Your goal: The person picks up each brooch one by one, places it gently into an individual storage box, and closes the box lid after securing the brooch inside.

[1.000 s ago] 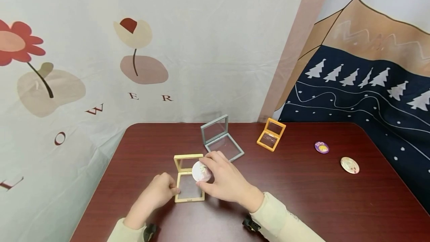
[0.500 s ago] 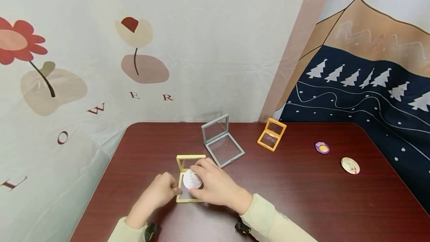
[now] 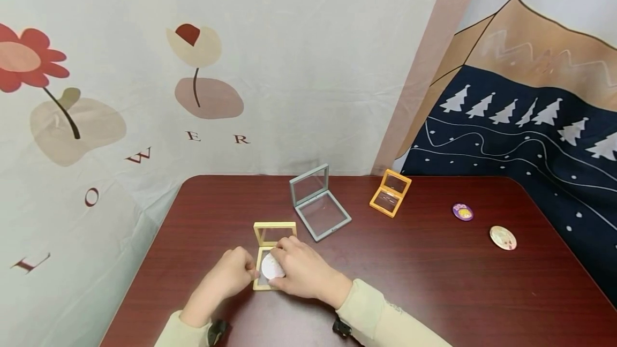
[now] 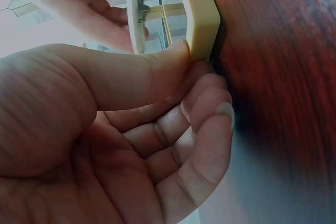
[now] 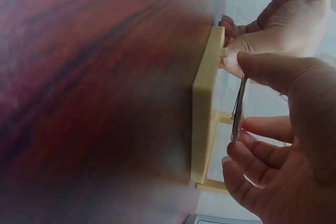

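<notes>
A pale round button badge [image 3: 272, 266] is tilted just over the base of a yellow hinged display case [image 3: 275, 225], whose lid stands raised. My right hand [image 3: 308, 271] holds the badge by its rim between thumb and fingers. Seen edge-on in the right wrist view, the badge [image 5: 239, 108] shows a pin on its back and a gap from the case [image 5: 205, 114]. My left hand [image 3: 230, 273] pinches the case's left edge, thumb on the frame, other fingers curled, as the left wrist view shows. The right hand hides the case's right side.
Behind the yellow case stands a grey display case [image 3: 312, 198], lid up. An orange case [image 3: 392, 191], also unfolded, lies right of it. A purple badge [image 3: 463, 211] and a cream badge [image 3: 503, 238] lie on the right of the dark red table [image 3: 424, 283].
My right hand has moved left and down with the badge, bringing it from beside the lid to over the case's base. The left hand stays on the case's edge.
</notes>
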The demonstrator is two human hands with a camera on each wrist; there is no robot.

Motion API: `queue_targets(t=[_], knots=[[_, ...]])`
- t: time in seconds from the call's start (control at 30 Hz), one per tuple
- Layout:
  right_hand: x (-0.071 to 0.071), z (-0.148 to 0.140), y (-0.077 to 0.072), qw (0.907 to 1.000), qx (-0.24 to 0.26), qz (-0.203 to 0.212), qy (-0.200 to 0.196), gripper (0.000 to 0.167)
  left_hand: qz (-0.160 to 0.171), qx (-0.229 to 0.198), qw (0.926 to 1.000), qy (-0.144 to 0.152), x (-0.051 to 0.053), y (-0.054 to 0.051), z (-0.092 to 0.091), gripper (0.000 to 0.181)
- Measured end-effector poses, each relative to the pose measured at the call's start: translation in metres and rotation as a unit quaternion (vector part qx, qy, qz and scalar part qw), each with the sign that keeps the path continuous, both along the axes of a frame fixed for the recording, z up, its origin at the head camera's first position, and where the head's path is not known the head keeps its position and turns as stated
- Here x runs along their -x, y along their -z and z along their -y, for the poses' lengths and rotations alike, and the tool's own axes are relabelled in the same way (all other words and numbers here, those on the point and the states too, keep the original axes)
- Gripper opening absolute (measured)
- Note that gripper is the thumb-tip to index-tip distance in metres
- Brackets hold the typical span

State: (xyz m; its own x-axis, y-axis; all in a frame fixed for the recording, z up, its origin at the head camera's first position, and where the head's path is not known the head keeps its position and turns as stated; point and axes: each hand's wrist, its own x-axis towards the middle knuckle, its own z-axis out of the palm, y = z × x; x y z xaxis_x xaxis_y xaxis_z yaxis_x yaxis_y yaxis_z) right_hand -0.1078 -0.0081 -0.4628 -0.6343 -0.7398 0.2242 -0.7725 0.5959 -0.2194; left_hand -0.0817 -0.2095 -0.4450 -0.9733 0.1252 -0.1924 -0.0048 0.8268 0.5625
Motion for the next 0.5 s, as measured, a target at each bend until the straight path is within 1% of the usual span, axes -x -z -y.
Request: queue_targets(t=[0.2, 0.33, 0.5], knots=[[0.0009, 0.0016, 0.0043, 0.9998, -0.019, -0.006, 0.006, 0.045, -0.002, -0.001, 1.0000, 0.001, 0.0000, 0.0002, -0.0010, 0.040], [0.0020, 0.0023, 0.0053, 0.9997, -0.021, -0.004, 0.011, 0.044, -0.004, 0.000, 1.0000, 0.004, 0.0001, -0.0005, -0.0014, 0.039], [0.0033, 0.0039, 0.0058, 0.9996, -0.027, -0.002, 0.012, 0.042, -0.003, 0.004, 1.0000, 0.000, 0.0005, -0.0027, -0.0014, 0.036]])
